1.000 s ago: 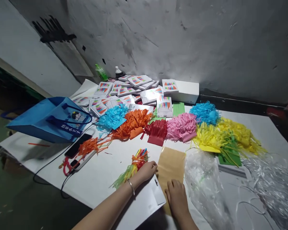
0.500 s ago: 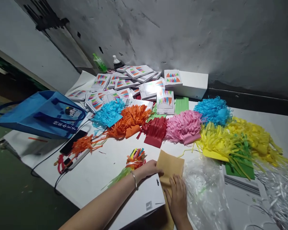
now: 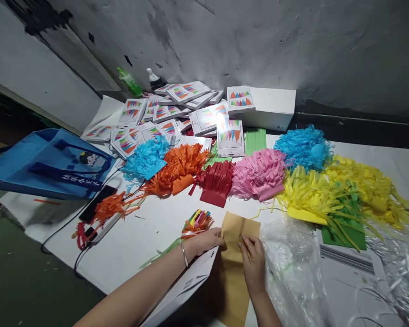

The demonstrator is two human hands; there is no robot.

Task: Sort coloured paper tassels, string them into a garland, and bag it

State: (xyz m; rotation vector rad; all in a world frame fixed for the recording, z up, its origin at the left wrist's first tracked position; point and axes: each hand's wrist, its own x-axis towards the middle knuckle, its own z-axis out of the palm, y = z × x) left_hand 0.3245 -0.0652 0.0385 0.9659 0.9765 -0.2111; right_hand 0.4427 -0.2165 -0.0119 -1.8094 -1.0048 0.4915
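Observation:
A long strip of brown paper [image 3: 236, 277] lies in front of me. My left hand [image 3: 208, 240] is closed on its left edge, the fingertips curled over the paper. My right hand [image 3: 254, 261] is closed too, pinching the paper near its right edge, where a crease shows. Under my left forearm a white box or card [image 3: 191, 281] with a small slot stands tilted. Left of that hand, a bundle of multicoloured tassel paper [image 3: 197, 221] is banded in orange, its green strands partly covered by my forearm.
Beyond lie red [image 3: 217, 182], pink [image 3: 259, 175], orange [image 3: 182, 165] and yellow tassel bunches [image 3: 308, 195]. Flat printed packs [image 3: 191, 93] are piled near the wall beside a white box [image 3: 272, 106]. Clear plastic [image 3: 293, 263] lies right; a blue bag [image 3: 47, 163] stands left.
My right hand has gone from lying flat on the brown paper to pinching it. The white box or card has tipped up leftward, baring more paper. The view has shifted slightly.

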